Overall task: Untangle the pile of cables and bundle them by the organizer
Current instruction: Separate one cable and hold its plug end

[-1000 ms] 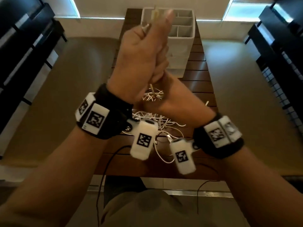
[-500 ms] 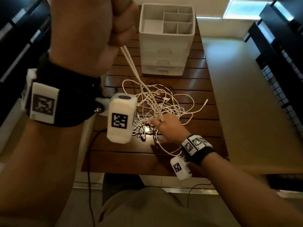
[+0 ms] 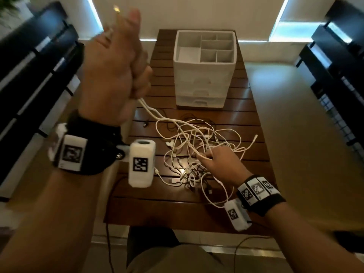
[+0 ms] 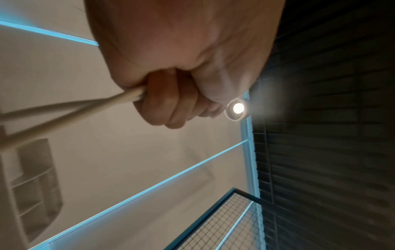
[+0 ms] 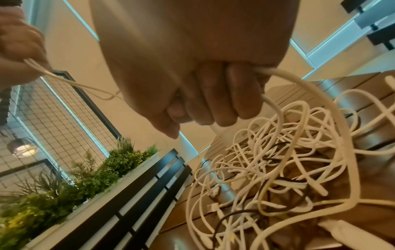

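A tangled pile of white and black cables lies on the slatted wooden table. My left hand is raised high at the left, its fingers curled round a doubled white cable that runs down into the pile. My right hand is low over the pile's right side and grips the same white cable between curled fingers. A white organizer with open top compartments and drawers stands at the table's far end.
Black slatted benches run along both sides of the table, the right one close by. A planter with green plants shows in the right wrist view. Thin black wires hang from the wrist cameras over the near edge.
A second ago both hands were clasped together above the pile. The left hand then rose with the cable while the right dropped to the pile; the left has since come down a little.
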Available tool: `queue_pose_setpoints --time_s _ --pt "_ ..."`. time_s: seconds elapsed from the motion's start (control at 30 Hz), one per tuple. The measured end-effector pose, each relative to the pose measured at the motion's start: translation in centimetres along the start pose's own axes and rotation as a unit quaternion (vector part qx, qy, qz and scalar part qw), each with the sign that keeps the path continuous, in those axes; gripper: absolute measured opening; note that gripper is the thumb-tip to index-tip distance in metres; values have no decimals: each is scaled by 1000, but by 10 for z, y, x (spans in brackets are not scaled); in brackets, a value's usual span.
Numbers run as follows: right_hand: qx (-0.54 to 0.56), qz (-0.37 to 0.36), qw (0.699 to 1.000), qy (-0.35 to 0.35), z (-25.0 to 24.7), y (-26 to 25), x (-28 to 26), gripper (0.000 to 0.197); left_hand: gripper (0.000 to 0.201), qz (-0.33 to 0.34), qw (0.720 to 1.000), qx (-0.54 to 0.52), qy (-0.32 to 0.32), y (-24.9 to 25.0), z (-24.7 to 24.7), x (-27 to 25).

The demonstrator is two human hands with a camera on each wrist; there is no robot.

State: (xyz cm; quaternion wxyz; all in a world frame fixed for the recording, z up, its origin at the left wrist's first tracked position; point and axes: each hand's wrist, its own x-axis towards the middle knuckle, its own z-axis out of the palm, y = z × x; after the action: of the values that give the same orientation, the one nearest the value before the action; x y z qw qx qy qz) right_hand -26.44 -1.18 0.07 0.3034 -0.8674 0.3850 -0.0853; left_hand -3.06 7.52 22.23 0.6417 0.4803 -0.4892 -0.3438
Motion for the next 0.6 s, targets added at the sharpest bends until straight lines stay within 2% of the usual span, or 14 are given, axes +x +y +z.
queue_pose_setpoints --time_s 0.03,0.1,0.23,0.33,0.4,0.47,0.53,0.6 --pt "-14 15 1000 -2 -1 4 0 51 50 1 1000 0 -5 -2 9 -6" --pt "-37 30 999 -3 -5 15 0 48 51 -11 999 -24 32 -7 14 -3" --pt "-64 71 995 28 -16 34 -5 56 52 -6 998 -45 47 -10 -7 4" --pt "-3 83 992 98 -21 47 -7 52 50 14 996 -50 71 -4 -21 7" --pt "38 117 983 134 -25 51 -8 49 50 21 996 -47 78 0 -30 9" --pt "22 168 979 109 -21 52 -8 46 50 21 996 -48 76 1 -32 9" --pt "12 216 975 43 -4 52 -5 39 51 24 997 -48 60 -4 -27 8" --pt "-3 231 973 -30 16 49 4 32 52 10 997 -48 51 -12 -19 7"
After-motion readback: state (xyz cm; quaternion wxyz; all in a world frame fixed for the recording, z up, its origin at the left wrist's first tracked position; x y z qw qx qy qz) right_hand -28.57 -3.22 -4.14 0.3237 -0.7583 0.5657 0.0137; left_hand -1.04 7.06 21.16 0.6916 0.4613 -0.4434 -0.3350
